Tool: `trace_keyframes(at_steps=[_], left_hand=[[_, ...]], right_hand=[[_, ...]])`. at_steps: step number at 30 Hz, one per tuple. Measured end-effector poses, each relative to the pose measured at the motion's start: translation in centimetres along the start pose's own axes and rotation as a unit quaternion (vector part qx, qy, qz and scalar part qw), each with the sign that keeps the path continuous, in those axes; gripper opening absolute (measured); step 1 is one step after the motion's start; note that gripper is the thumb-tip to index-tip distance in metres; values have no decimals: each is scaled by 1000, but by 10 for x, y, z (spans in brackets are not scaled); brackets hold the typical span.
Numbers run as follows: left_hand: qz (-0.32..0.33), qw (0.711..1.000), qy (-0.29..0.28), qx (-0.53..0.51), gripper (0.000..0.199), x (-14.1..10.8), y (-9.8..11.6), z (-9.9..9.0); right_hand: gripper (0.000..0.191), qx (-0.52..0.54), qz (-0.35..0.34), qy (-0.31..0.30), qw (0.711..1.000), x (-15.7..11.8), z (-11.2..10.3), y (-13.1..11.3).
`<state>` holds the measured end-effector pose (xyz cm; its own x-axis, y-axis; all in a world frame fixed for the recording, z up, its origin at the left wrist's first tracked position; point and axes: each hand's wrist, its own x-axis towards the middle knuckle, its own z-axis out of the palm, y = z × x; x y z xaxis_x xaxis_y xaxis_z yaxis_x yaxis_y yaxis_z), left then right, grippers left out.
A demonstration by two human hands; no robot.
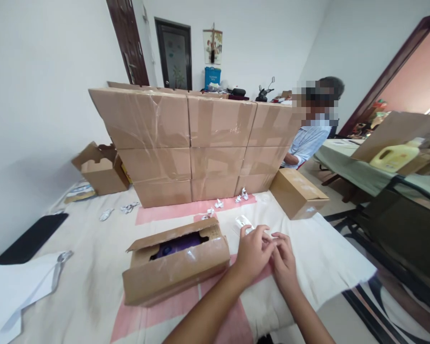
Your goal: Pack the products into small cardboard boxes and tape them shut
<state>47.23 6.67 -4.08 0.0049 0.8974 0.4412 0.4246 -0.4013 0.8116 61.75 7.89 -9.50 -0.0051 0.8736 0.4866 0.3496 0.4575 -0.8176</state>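
My left hand (255, 251) and my right hand (284, 260) meet over the cloth-covered surface. Their fingertips are pinched together, and whatever lies between them is too small and too covered to name. Just beyond my left fingers is a small white sheet (244, 223) with printing, partly hidden by that hand. To the left of my hands rests a long cardboard box (175, 272) with its flaps partly raised. Through the gap shows a purple item (181, 244) inside it.
Taped cardboard boxes (217, 165) form a wall behind. Crumpled paper bits (219, 204) lie before it. Another carton (299, 193) stands at right, near a person (313, 138). A cut-open box (102, 174), black slab (32, 236) and white paper (17, 286) are at left.
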Motion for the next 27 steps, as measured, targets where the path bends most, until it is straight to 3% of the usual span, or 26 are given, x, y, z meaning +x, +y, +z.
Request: trace_keyframes(at_steps=[3, 13, 17, 24, 27], left_hand=[[-27, 999, -2, -21, 32, 2, 2, -5], [-29, 993, -98, 57, 33, 6, 16, -18], [-31, 992, -91, 81, 31, 7, 21, -26], [-31, 996, -86, 18, 25, 8, 21, -37], [-37, 993, -111, -11, 29, 4, 19, -34]], right_hand=[[27, -2, -18, -9, 1000, 0, 1, -6], [22, 14, -70, -9, 997, -2, 4, -12], [22, -2, -89, -2, 996, -5, 3, -15], [23, 19, -86, 41, 995, -5, 0, -13], [21, 32, -100, 43, 994, -5, 0, -14]])
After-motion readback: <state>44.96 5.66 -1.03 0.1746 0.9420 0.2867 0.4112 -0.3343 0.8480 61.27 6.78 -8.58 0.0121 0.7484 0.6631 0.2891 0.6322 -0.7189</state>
